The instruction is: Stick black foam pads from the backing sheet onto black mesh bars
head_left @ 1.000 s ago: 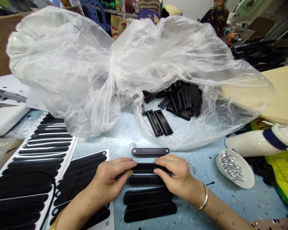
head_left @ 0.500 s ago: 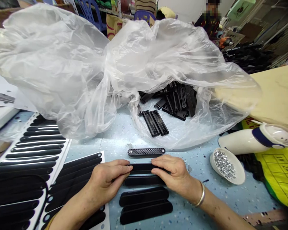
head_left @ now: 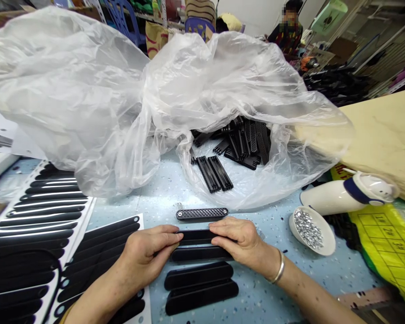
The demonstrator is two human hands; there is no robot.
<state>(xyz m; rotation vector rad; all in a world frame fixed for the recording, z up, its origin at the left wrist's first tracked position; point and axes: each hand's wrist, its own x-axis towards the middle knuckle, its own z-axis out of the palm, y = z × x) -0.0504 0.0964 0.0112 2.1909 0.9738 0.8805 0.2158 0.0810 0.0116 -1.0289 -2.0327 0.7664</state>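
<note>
The blue bench [head_left: 273,288] carried everything. From the held strip, a cloudy plastic bag [head_left: 87,90] at about eleven to twelve o'clock hid the bench's far part, and its folds veiled some black parts [head_left: 253,137] at one o'clock. Rows of black strips [head_left: 30,243] at nine o'clock were cut off by the left border. The left hand [head_left: 151,252] and the right hand [head_left: 239,240] pinched the held strip [head_left: 196,237], mostly covering its ends; it lay at six o'clock from a ribbed bar [head_left: 202,213]. At three o'clock, a bowl [head_left: 328,240] contained silvery bits [head_left: 307,228], too small to identify.
</note>
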